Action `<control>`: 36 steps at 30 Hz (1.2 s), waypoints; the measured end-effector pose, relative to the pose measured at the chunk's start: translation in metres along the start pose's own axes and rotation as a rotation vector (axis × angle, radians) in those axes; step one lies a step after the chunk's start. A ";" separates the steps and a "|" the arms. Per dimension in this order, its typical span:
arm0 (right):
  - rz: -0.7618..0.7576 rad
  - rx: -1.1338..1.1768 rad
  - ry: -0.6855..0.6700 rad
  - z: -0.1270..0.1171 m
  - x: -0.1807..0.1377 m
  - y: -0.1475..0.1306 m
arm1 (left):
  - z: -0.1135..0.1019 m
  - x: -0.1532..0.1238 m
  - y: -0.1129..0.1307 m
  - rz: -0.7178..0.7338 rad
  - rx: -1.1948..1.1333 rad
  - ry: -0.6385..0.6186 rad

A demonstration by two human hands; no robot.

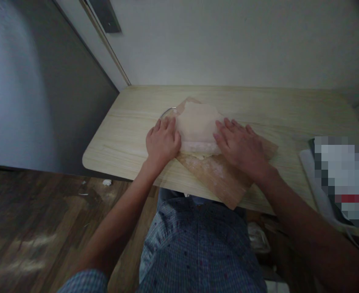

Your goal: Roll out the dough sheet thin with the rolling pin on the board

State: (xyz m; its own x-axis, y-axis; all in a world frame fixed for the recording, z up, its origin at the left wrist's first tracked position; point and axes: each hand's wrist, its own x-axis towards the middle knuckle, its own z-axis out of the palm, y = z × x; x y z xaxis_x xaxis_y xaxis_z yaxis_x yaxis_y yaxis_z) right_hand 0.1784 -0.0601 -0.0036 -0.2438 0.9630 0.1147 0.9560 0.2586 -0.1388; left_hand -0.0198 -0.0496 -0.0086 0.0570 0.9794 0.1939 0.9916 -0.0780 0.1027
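Note:
A flat sheet of pale dough (199, 120) lies on a brown sheet (203, 171) dusted with flour, which looks like baking paper. Along the dough's near side runs a floury white roll (199, 147); whether it is a rolling pin or rolled dough, I cannot tell. My left hand (164, 138) rests palm down at the roll's left end, fingers stretched forward. At the right end my right hand (238, 144) lies palm down with fingers spread, touching the dough's right edge. Both palms hide the roll's ends. Ragged yellowish dough (202, 156) shows just below the roll.
The pale wooden table (118, 134) meets a white wall (212, 44) behind. A thin curved metal rim (167, 110) shows beyond my left hand. The brown sheet's near corner overhangs the table's front edge. A blurred-out packet (344, 175) lies at the right. A grey panel (75, 101) stands left.

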 end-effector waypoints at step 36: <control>-0.117 0.080 -0.115 0.004 0.026 0.010 | -0.007 0.027 0.000 0.138 0.099 -0.284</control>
State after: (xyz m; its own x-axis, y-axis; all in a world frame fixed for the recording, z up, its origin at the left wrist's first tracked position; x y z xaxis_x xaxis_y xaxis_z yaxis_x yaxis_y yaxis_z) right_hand 0.1812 -0.0316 -0.0055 -0.3745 0.9270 0.0217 0.9049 0.3705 -0.2096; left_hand -0.0193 -0.0243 0.0039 0.2083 0.9746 -0.0822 0.9779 -0.2093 -0.0032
